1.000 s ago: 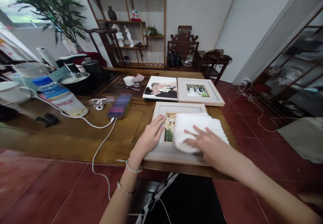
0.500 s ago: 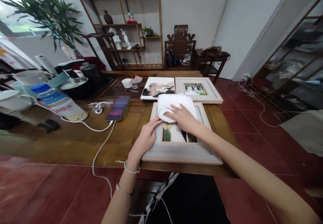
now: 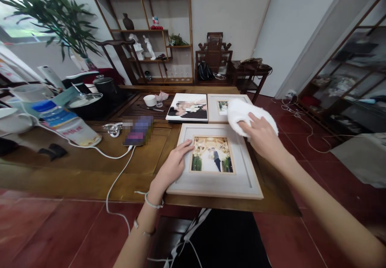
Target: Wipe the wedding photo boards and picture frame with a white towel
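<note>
A pale picture frame (image 3: 245,179) with a wedding photo lies flat at the near edge of the wooden table (image 3: 144,155). My left hand (image 3: 173,164) rests on the frame's left border, fingers flat and stretched out. My right hand (image 3: 263,137) presses a folded white cloth (image 3: 241,113) at the frame's far right corner, fingers laid over it. The cloth partly covers a second pale frame (image 3: 217,108) behind. A frameless photo print (image 3: 188,108) lies left of that frame.
A phone (image 3: 138,125) on a white charging cable (image 3: 116,175) lies left of the frames. Farther left are a packet (image 3: 64,123), a dark pot (image 3: 83,103), a small white cup (image 3: 150,99). A shelf unit and carved chair (image 3: 213,56) stand behind; red tile floor lies to the right.
My right hand swept the white cloth from the near right of the frame up across the photo and out to the far right corner. The photo is now uncovered. My left hand stayed put.
</note>
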`<action>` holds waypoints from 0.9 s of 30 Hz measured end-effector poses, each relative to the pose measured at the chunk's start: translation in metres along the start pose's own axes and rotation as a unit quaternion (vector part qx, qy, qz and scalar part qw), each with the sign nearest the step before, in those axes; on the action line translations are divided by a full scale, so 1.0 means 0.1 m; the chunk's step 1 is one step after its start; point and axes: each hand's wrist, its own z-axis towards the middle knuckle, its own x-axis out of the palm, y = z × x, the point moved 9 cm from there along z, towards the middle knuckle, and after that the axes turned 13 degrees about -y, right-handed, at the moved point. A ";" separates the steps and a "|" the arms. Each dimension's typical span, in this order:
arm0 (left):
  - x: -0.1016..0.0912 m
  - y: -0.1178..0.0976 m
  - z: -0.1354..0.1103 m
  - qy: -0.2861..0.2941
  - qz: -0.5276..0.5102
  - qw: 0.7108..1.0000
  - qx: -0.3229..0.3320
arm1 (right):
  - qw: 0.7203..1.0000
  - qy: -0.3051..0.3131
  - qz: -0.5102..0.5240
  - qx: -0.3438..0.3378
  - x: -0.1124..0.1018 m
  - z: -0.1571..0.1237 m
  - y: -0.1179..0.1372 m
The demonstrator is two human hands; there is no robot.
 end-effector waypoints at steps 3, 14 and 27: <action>-0.01 -0.03 0.01 0.005 -0.007 1.000 -0.001 | 0.999 0.021 0.001 -0.035 0.27 -0.10 0.17; -0.01 -0.09 0.04 0.007 -0.009 1.000 -0.001 | 0.994 0.085 0.012 -0.074 0.17 -0.35 0.60; 0.08 -0.02 0.05 0.032 0.067 0.997 -0.009 | 0.994 0.068 0.064 -0.050 -0.23 -0.97 1.04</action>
